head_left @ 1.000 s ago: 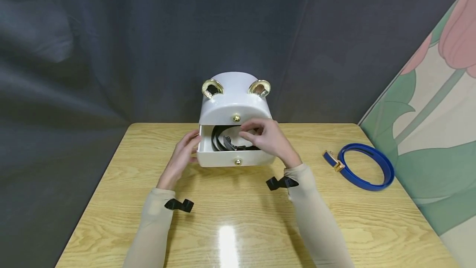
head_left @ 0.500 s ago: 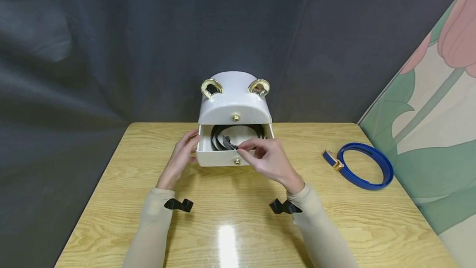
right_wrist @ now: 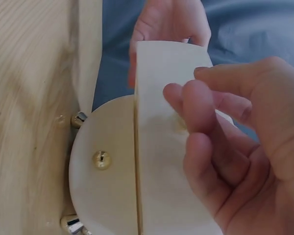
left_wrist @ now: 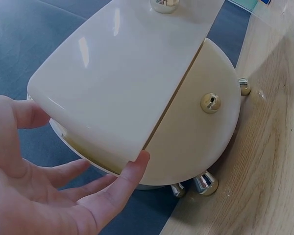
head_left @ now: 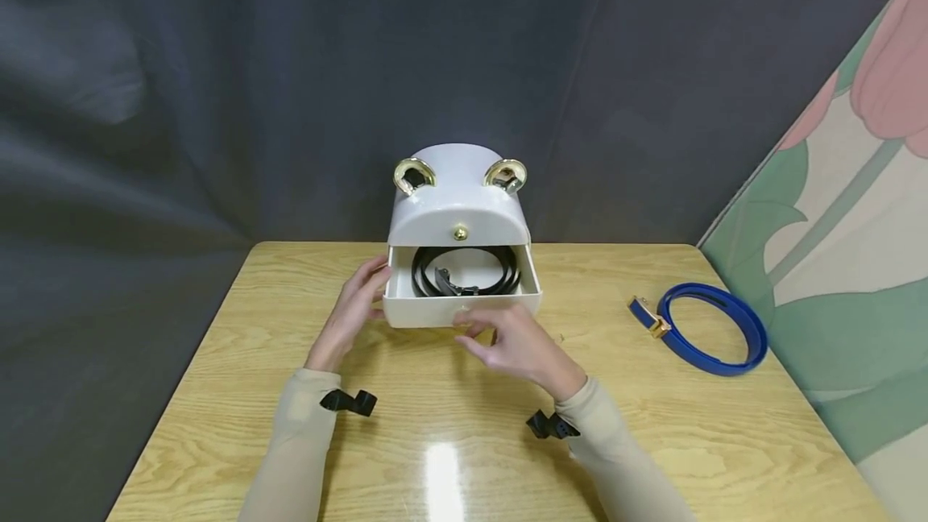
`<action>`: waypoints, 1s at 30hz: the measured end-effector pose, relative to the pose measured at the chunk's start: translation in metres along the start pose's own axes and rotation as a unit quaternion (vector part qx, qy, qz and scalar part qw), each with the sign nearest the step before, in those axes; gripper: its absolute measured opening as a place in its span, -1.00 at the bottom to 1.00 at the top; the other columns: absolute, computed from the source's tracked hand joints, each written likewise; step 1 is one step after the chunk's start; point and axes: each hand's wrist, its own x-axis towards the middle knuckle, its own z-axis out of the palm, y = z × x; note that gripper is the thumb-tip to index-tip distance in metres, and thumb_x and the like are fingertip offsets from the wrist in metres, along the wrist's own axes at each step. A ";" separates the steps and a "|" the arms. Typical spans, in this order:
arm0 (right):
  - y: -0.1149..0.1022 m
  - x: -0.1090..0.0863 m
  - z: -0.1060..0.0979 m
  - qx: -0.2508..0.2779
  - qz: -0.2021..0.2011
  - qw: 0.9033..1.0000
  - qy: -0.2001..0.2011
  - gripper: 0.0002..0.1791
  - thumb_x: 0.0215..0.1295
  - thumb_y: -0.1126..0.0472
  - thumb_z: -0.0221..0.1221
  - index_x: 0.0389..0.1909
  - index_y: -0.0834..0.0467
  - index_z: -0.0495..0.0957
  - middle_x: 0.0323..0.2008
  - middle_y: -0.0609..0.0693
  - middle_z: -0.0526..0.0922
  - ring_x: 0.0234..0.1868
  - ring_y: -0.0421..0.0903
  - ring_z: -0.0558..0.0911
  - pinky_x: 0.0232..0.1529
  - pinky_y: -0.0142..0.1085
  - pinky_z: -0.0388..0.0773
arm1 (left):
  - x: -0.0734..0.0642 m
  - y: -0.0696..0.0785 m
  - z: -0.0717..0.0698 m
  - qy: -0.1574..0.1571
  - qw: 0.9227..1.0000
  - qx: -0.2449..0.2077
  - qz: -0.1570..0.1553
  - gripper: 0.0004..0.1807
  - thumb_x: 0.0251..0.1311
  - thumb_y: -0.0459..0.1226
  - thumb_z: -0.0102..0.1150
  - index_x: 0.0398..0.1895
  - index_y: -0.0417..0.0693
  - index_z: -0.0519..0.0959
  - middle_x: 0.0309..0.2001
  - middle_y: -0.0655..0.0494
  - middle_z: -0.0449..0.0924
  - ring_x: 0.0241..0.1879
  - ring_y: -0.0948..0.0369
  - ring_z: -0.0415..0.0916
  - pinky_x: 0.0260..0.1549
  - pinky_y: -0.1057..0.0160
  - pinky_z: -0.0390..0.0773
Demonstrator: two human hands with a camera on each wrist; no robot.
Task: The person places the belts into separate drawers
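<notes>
A white bear-like drawer box (head_left: 458, 208) with gold ears and gold knobs stands at the table's back edge. Its lower drawer (head_left: 420, 311) is pulled out, and a coiled black belt (head_left: 507, 284) with a dark metal buckle lies inside. My left hand (head_left: 351, 304) rests against the left side of the box, fingers spread, fingertips touching it in the left wrist view. In front of the drawer's knob is my right hand (head_left: 518, 345), fingers loosely bent, thumb apart from the index finger. The fingers mostly hide this knob (right_wrist: 180, 122); contact with it is unclear.
A coiled blue belt (head_left: 714, 353) with a gold buckle lies on the wooden table (head_left: 449, 417) at the right. Dark cloth (head_left: 326, 87) hangs behind the table, and a floral-patterned panel (head_left: 855, 264) stands along the right side.
My right hand has moved from over the drawer and the black belt's buckle down to the front of the drawer, uncovering the belt. My left hand stays at the box's side.
</notes>
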 end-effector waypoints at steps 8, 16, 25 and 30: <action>0.008 0.000 0.004 -0.009 -0.002 1.000 0.010 -0.79 0.36 0.37 0.36 -0.03 0.19 0.81 -0.07 0.11 0.86 -0.43 -0.31 0.72 -0.46 -0.51 0.64 | 0.001 -0.001 -0.001 -0.003 1.000 0.002 0.000 -0.29 0.69 0.01 -0.16 0.73 -0.08 0.05 0.60 -0.24 0.25 0.43 -0.31 0.44 0.10 0.06 0.72; 0.013 -0.001 0.005 0.009 0.016 0.999 0.032 -0.70 0.37 0.38 0.37 0.09 0.16 0.79 -0.05 0.09 0.86 -0.48 -0.27 0.74 -0.58 -0.56 0.56 | 0.001 -0.002 0.000 -0.005 1.000 0.004 0.001 -0.27 0.69 0.02 -0.17 0.73 -0.10 0.02 0.60 -0.24 0.23 0.44 -0.31 0.43 0.13 0.04 0.70; 0.014 0.000 0.005 0.015 0.032 0.999 0.038 -0.73 0.39 0.31 0.38 0.08 0.11 0.80 -0.03 0.02 0.86 -0.26 -0.22 0.83 -0.48 -0.54 0.62 | 0.000 -0.001 0.000 0.000 1.000 0.000 0.001 -0.28 0.69 0.02 -0.16 0.73 -0.08 0.04 0.60 -0.23 0.25 0.43 -0.31 0.44 0.11 0.05 0.69; 0.015 0.000 0.006 0.026 0.032 0.998 0.041 -0.73 0.40 0.32 0.38 0.08 0.12 0.81 -0.02 0.04 0.86 -0.33 -0.20 0.81 -0.49 -0.53 0.63 | 0.001 -0.003 0.000 0.001 1.000 0.002 0.000 -0.29 0.69 0.03 -0.16 0.73 -0.06 0.06 0.59 -0.22 0.27 0.43 -0.29 0.45 0.11 0.03 0.69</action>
